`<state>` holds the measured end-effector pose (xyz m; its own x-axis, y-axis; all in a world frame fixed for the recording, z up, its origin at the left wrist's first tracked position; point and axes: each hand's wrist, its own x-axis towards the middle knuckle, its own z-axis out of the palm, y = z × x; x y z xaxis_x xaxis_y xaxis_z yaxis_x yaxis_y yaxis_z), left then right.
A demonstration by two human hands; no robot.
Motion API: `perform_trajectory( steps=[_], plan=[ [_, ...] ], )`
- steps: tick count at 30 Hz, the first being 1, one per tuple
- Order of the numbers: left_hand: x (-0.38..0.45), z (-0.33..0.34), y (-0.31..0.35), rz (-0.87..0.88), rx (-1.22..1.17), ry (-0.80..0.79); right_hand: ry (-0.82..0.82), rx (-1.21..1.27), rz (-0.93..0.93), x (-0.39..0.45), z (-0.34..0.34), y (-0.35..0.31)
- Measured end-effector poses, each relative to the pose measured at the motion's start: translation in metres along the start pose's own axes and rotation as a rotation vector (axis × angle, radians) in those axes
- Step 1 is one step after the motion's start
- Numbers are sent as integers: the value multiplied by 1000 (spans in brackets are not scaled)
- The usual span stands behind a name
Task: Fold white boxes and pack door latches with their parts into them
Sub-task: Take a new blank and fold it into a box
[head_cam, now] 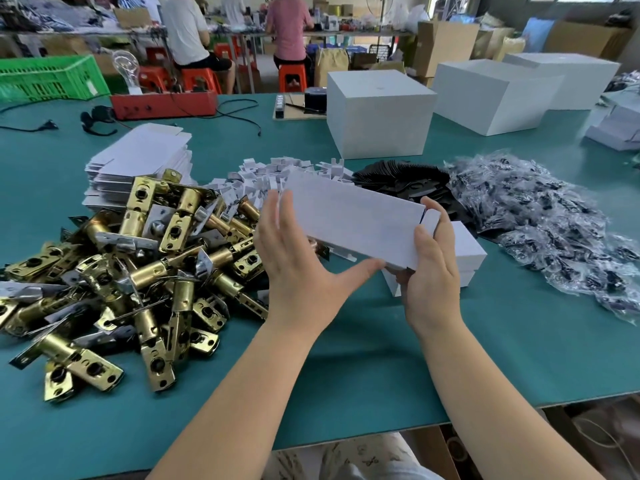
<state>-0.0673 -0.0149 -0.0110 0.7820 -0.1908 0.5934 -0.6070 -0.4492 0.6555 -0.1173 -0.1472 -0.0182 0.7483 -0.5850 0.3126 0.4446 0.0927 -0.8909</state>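
A long white box is held up off the green table, tilted so its far end points up and to the left and its near end sits lower on the right. The right hand grips that near end, fingers curled round the underside and thumb up along the side beside a small end flap that stands partly open. The left hand lies flat against the box's left side, fingers straight and spread, thumb stretched under the bottom edge toward the right hand; it presses rather than clutches. Just behind the right hand, resting on the table, sits a small folded white box. To the left sprawls a heap of brass door latches with silver faceplates, tumbled over one another. Behind that heap lies a stack of flat white box blanks, and next to it a scatter of small white card inserts. Right of those is a fan of black plates, then a wide mound of clear bags of small dark parts. Further back on the table stand large white cartons, a red metal case with black cables, and a green plastic crate. Beyond the table, two people sit on red stools at another bench with their backs turned.
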Motion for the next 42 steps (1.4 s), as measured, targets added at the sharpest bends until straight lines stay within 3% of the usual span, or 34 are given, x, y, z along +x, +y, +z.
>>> perform_trajectory(
  steps=[5, 9, 11, 16, 24, 30, 35, 42],
  plan=[
    [14, -7, -10, -514, -679, 79, 27, -3, 57, 2, -3, 1],
    [26, -12, -21, -706, -1088, -15, 24, -9, 121, 5, -1, 2],
    [28, -15, -22, -719, -1190, -99, 17, -17, 165, 5, 0, 2],
    [25, -18, -23, -417, -808, -193, 32, -58, 143, 6, 0, 3],
    [25, -20, -29, -496, -844, -329, 29, -98, 175, 5, 0, 6],
    [28, -16, -34, -549, -954, -258, -24, -143, 178, 4, 0, 5],
    [24, -13, -33, -492, -914, -303, 12, -157, 155, 2, 2, 3],
    [22, -13, -30, -480, -878, -271, -183, -224, 192, -2, 3, 3]
  ],
)
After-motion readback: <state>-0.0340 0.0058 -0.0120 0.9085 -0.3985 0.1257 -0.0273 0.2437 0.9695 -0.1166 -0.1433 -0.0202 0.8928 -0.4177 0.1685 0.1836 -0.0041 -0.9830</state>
